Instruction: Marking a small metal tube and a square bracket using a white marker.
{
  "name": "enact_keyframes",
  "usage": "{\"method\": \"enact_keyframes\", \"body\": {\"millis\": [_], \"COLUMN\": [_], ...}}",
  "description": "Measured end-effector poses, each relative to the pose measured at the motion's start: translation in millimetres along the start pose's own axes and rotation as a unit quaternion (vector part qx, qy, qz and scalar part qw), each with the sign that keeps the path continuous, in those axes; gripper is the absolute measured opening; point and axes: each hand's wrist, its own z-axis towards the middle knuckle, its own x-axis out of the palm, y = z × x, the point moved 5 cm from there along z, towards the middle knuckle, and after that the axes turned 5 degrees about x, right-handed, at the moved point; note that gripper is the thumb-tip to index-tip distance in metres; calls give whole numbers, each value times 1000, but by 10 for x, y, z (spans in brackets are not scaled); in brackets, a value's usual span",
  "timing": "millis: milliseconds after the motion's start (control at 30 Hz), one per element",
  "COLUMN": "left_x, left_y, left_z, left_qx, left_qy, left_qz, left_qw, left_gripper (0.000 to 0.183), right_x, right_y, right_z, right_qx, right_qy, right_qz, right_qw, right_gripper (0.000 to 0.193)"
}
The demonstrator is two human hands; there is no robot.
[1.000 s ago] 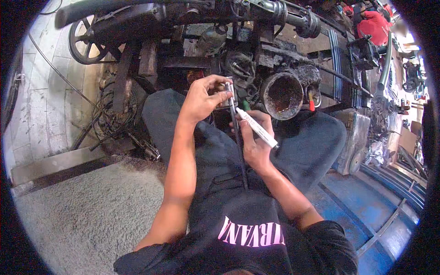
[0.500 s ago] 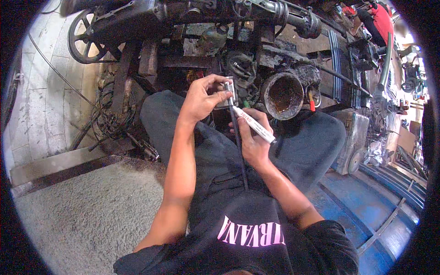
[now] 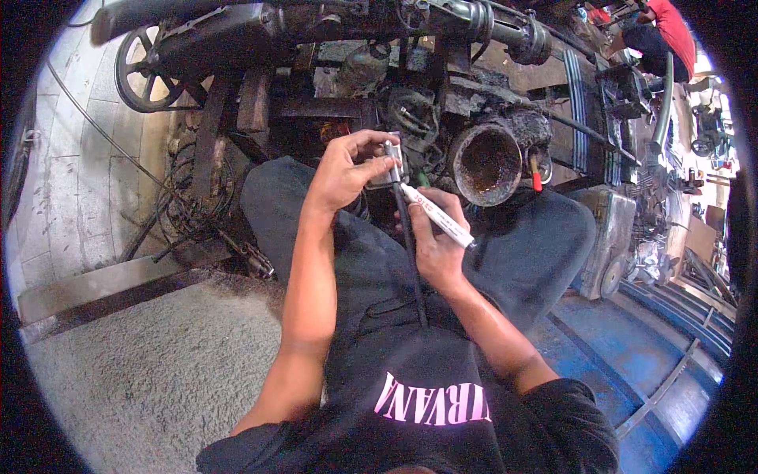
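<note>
My left hand (image 3: 341,178) pinches a small silvery metal piece (image 3: 397,148) between thumb and fingers, at the upper end of a thin dark rod (image 3: 418,288). The rod slants down from there past my right hand to my lap. My right hand (image 3: 440,254) is closed around a white marker pen (image 3: 444,218), whose upper end points at the rod just below the metal piece. Some right-hand fingers curl behind the rod; whether they grip it I cannot tell. The exact shape of the metal piece is partly hidden by my left fingers.
Beyond my knees lies a greasy machine frame with a spoked wheel (image 3: 148,65) at the left. A rusty round metal bowl (image 3: 485,167) and a red-handled tool (image 3: 536,175) are near my right knee. A person in red (image 3: 671,28) is far right.
Both hands, the marker and the rod stay almost in place. The person in red at the far right has shifted posture.
</note>
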Motion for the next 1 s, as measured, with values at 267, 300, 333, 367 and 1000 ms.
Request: {"method": "enact_keyframes", "body": {"millis": [267, 300, 333, 367, 1000], "left_x": [-5, -19, -26, -14, 2], "left_y": [2, 1, 1, -2, -53], "left_z": [-3, 1, 2, 9, -12], "left_qx": [11, 4, -2, -3, -9], "left_qy": [12, 15, 18, 19, 6], "left_qz": [-58, -51, -43, -44, -35], "left_qw": [998, 999, 999, 999, 999], "left_gripper": [33, 33, 33, 33, 38], "right_x": [-28, -46, -51, -42, -47], "right_y": [-91, -106, -95, -79, -13], "right_z": [21, 15, 14, 12, 19], "right_qx": [41, 42, 8, -27, 2], "right_qy": [-74, -74, -46, -19, -67], "right_qz": [100, 100, 41, -19, 7], "right_qw": [991, 991, 998, 999, 998], "right_gripper": [19, 19, 21, 22, 20]}}
